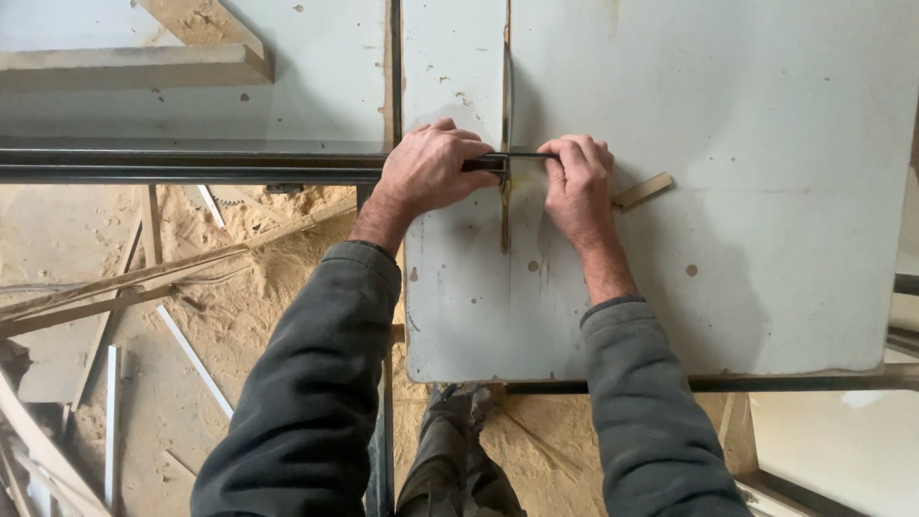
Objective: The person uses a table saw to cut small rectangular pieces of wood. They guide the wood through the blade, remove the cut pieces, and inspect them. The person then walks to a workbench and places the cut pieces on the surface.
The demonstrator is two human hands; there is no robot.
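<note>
Both my hands rest on a pale grey saw table [766, 239], on either side of its long narrow blade slot [504, 86]. My left hand [426, 172] is closed around a thin dark bar [522, 156] that lies across the slot. My right hand [574, 182] pinches the same bar's other end. A short strip of light wood [643, 191] lies on the table and pokes out just right of my right hand; whether that hand holds it I cannot tell.
A dark metal rail [182, 166] runs leftwards from the table. Below it the floor [239, 287] is covered in sawdust, with thin wood offcuts [115, 287] scattered about. A wooden beam [134, 65] lies at the top left. My legs [450, 450] stand at the table's near edge.
</note>
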